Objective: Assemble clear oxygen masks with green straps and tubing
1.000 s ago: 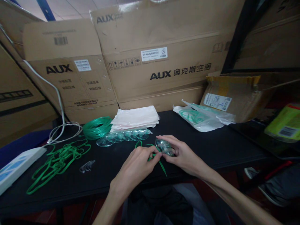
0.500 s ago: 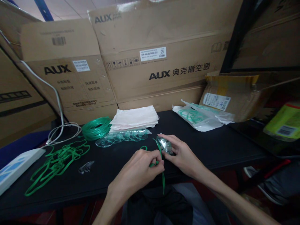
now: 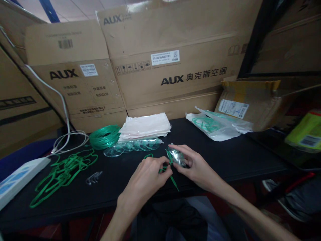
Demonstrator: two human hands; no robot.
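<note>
Over the near edge of the black table [image 3: 240,157], my right hand [image 3: 194,165] grips a small clear plastic mask [image 3: 177,156]. My left hand [image 3: 146,180] pinches a green elastic strap [image 3: 173,179] right at the mask's left side; the strap's loose end hangs down past the table edge. The two hands almost touch. A row of more clear masks [image 3: 132,146] lies just beyond them, and a loose pile of green straps [image 3: 65,170] sits to the left.
A green tubing coil [image 3: 104,135] and a stack of white plastic bags [image 3: 145,125] lie further back. Small clear clips [image 3: 93,178] rest left of my hands. Bagged items [image 3: 215,125], an open carton [image 3: 250,100], large AUX boxes [image 3: 170,57] and a white cable [image 3: 65,137] ring the table.
My left hand has shifted slightly with the green strap, whose hanging end swung from straight down to slanting right. The right hand has kept hold of the mask in nearly the same spot.
</note>
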